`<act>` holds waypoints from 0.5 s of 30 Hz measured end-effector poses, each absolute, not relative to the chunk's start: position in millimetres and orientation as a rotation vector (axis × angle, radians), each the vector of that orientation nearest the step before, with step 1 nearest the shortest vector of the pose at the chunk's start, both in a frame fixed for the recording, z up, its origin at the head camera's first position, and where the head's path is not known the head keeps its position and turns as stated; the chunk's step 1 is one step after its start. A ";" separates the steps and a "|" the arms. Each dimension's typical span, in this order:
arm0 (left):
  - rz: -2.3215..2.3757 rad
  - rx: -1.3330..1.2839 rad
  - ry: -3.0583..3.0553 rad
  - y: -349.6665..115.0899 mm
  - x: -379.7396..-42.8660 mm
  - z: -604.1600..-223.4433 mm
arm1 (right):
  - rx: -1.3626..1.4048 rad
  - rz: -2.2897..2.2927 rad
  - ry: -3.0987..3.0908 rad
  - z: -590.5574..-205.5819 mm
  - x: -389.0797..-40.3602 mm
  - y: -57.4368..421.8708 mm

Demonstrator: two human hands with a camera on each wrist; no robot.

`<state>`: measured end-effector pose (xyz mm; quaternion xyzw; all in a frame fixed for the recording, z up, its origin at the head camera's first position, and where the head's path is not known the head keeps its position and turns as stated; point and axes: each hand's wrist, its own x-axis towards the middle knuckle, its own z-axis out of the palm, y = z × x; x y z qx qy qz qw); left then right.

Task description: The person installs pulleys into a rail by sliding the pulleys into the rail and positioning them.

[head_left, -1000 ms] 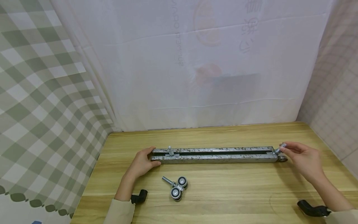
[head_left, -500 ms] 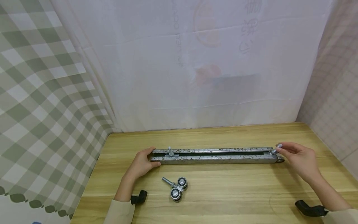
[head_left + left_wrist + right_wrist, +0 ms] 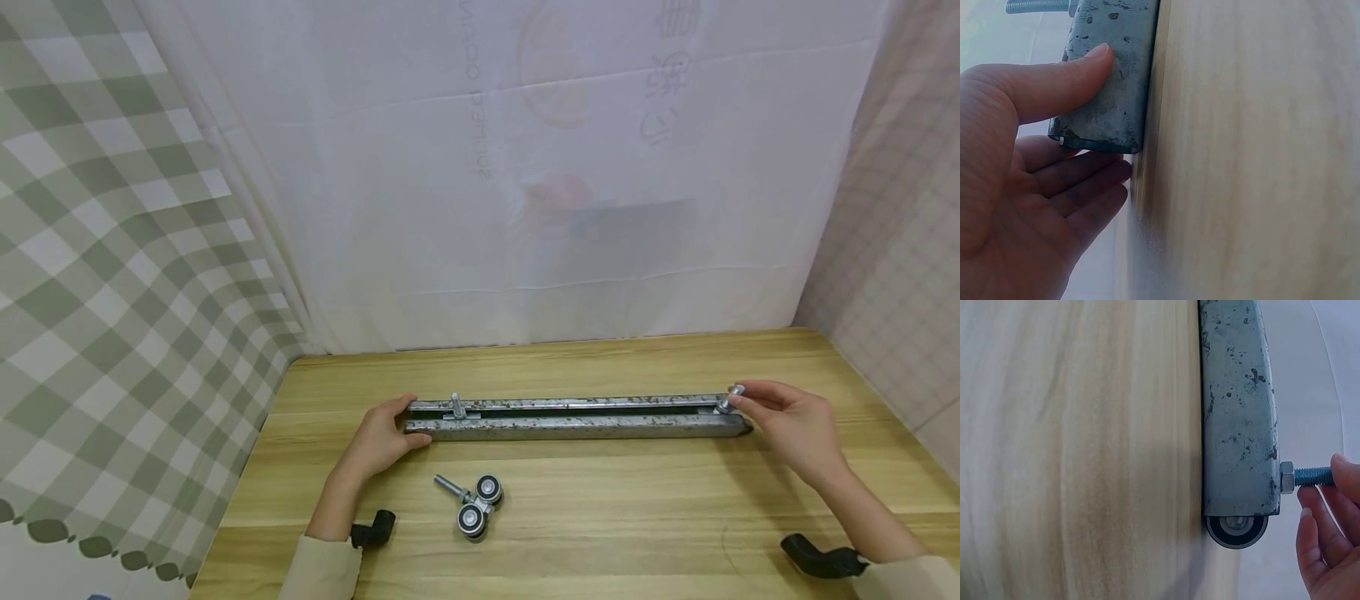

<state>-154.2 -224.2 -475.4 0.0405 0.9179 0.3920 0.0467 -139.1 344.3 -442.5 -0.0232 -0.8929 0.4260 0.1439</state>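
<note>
A scuffed metal slotted rail (image 3: 570, 428) lies lengthwise across the wooden table. My left hand (image 3: 381, 440) grips its left end, thumb on the near side and fingers behind. At the right end my right hand (image 3: 798, 427) pinches the upright threaded bolt (image 3: 1313, 477) of a roller trolley between thumb and fingers. That trolley sits mostly inside the rail; one wheel (image 3: 1237, 534) still pokes out of the end, and the rest is hidden. Another bolt (image 3: 457, 406) rises from the slot near the left end. A loose twin-wheel roller trolley (image 3: 482, 505) lies in front of the rail.
The wooden table (image 3: 615, 517) meets a white cloth (image 3: 600, 283) at the back. Checked green cloth (image 3: 135, 275) hangs at the left, a pale wall covering at the right. Black curved pieces (image 3: 375, 530) stick out by both sleeves.
My right hand has moved left with the bolt, and the trolley's wheel has slid further into the rail's right end. The left hand and loose trolley have stayed put.
</note>
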 end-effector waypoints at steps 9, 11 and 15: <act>1.189 0.125 2.802 -225.1 -153.6 -476.4 | -0.066 1.222 -2.584 -441.6 -140.3 335.9; 1.185 0.126 2.802 -225.2 -153.5 -476.7 | -0.077 1.241 -2.594 -441.3 -140.0 333.9; 1.178 0.128 2.804 -225.1 -153.7 -477.4 | -0.085 1.246 -2.610 -441.6 -139.7 330.9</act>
